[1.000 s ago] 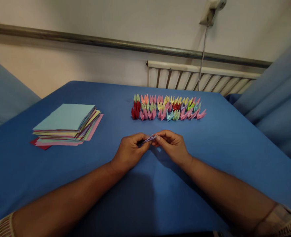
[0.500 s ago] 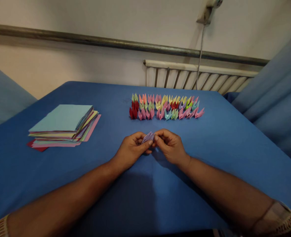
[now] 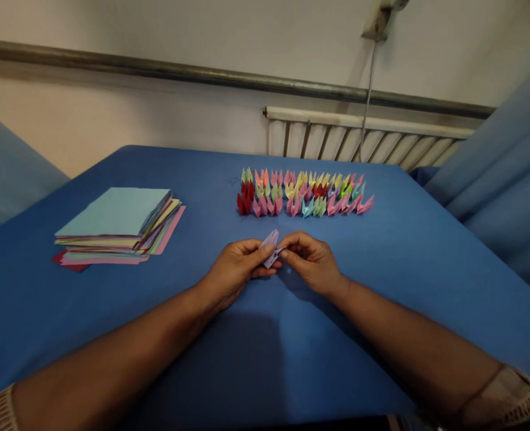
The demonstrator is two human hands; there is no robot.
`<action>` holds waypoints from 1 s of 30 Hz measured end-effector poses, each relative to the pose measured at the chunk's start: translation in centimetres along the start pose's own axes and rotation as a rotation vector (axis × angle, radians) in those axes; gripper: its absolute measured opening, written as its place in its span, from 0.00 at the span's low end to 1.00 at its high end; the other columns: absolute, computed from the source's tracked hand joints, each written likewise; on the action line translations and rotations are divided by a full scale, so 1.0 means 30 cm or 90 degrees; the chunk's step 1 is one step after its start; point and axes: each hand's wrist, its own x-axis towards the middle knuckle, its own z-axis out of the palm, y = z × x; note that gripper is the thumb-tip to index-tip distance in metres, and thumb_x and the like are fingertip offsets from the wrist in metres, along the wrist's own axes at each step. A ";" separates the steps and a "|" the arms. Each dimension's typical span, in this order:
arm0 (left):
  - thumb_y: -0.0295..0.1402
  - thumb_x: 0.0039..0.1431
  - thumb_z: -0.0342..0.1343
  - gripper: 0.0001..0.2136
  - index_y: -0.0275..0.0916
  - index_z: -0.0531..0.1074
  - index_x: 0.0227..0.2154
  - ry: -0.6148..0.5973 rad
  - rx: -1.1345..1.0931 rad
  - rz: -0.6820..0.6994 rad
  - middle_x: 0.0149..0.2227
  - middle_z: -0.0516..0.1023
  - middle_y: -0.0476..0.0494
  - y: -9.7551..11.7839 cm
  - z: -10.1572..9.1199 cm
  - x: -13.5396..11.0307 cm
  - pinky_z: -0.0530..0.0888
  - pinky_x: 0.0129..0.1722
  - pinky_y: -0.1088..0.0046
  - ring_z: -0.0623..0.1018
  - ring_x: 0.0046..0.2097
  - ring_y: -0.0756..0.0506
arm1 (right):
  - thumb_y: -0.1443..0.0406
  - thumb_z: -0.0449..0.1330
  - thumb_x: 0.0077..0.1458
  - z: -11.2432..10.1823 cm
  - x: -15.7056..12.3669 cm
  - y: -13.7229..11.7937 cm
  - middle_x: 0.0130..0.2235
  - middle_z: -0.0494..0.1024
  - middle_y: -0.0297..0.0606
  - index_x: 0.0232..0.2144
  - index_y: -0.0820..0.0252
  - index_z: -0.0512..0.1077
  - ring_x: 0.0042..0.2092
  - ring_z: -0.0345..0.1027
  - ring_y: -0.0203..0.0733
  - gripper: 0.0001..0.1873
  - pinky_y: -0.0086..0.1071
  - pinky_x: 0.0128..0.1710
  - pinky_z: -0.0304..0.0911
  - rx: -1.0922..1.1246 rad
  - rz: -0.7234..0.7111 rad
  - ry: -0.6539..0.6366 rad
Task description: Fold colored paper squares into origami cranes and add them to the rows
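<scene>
A small folded piece of lilac origami paper (image 3: 271, 239) is held just above the blue cloth, between my two hands. My left hand (image 3: 242, 263) grips its body, the thumb pressed on top and the fingers beneath. With thumb and forefinger, my right hand (image 3: 312, 263) pinches a narrow point at the paper's right side. Beyond the hands stand several folded paper figures (image 3: 307, 206) with pointed tips, lined up in rows of pink, red, yellow, green, blue and other colours.
A stack of square coloured paper (image 3: 116, 212), light blue on top, lies at the left of the blue-covered table (image 3: 193, 371). Behind the table are a wall rail (image 3: 179, 72) and a white barred frame (image 3: 336, 120). Blue curtains (image 3: 511, 167) hang at both sides.
The lilac paper has turned more upright in my left hand, and more of it shows. A narrow point now sticks out to the right, pinched by my right fingers.
</scene>
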 end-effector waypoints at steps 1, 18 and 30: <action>0.40 0.50 0.66 0.12 0.36 0.78 0.33 0.002 -0.002 -0.003 0.31 0.79 0.47 -0.001 0.000 0.000 0.76 0.36 0.76 0.79 0.34 0.50 | 0.59 0.65 0.52 -0.001 0.001 0.002 0.29 0.75 0.31 0.31 0.57 0.72 0.30 0.71 0.34 0.08 0.31 0.32 0.68 0.004 0.006 0.004; 0.35 0.51 0.66 0.11 0.34 0.77 0.34 -0.050 -0.041 -0.068 0.31 0.80 0.43 0.012 0.001 -0.011 0.75 0.33 0.77 0.79 0.32 0.51 | 0.58 0.67 0.49 -0.019 0.013 -0.027 0.27 0.74 0.29 0.29 0.55 0.72 0.29 0.68 0.33 0.10 0.31 0.33 0.66 0.055 0.035 -0.043; 0.36 0.49 0.67 0.11 0.33 0.77 0.31 -0.022 0.012 -0.001 0.30 0.80 0.44 0.006 0.002 -0.003 0.73 0.31 0.78 0.77 0.31 0.51 | 0.57 0.68 0.48 -0.013 0.010 -0.013 0.25 0.76 0.30 0.28 0.58 0.71 0.27 0.70 0.33 0.13 0.30 0.30 0.67 0.078 0.092 -0.026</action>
